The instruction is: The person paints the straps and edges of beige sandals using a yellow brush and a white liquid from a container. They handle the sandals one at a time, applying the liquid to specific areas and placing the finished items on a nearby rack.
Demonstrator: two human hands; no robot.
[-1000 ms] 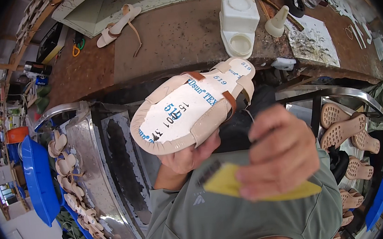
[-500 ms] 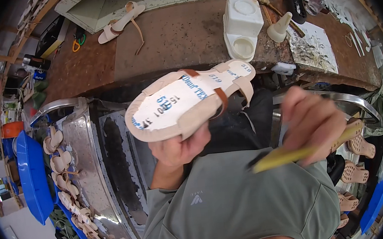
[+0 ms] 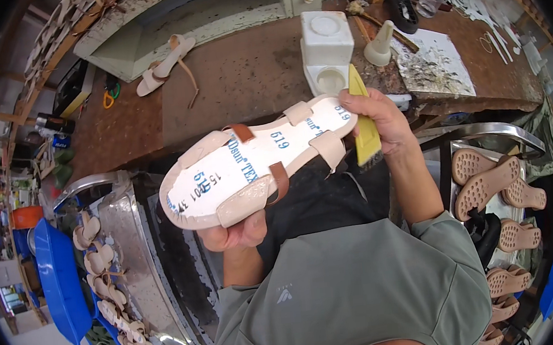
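In front of me is a sandal upper [image 3: 262, 148], its white printed underside facing up, with beige and brown straps wrapped round its edges. My left hand [image 3: 237, 232] grips it from below at the wide toe end; most of its fingers are hidden underneath. My right hand [image 3: 383, 117] is closed round a yellow-handled brush [image 3: 367, 142] with dark bristles pointing down toward me. The right thumb lies at the sandal's narrow heel end, apparently touching it. Just beyond the heel stands a white plastic pot [image 3: 327, 40] with a round cup at its front.
On the brown bench [image 3: 234, 77] lie a beige sandal upper [image 3: 165, 67], scissors [image 3: 110, 96] and a cream nozzle bottle [image 3: 379, 45]. Sandals line the metal rack [image 3: 124, 253] at left, beside a blue tray [image 3: 62, 279]. Tan soles [image 3: 487, 185] are stacked at right.
My right hand has moved up and left with the brush to the sandal's heel, and the brush has turned upright. The sandal has shifted left and slightly down with my left hand.
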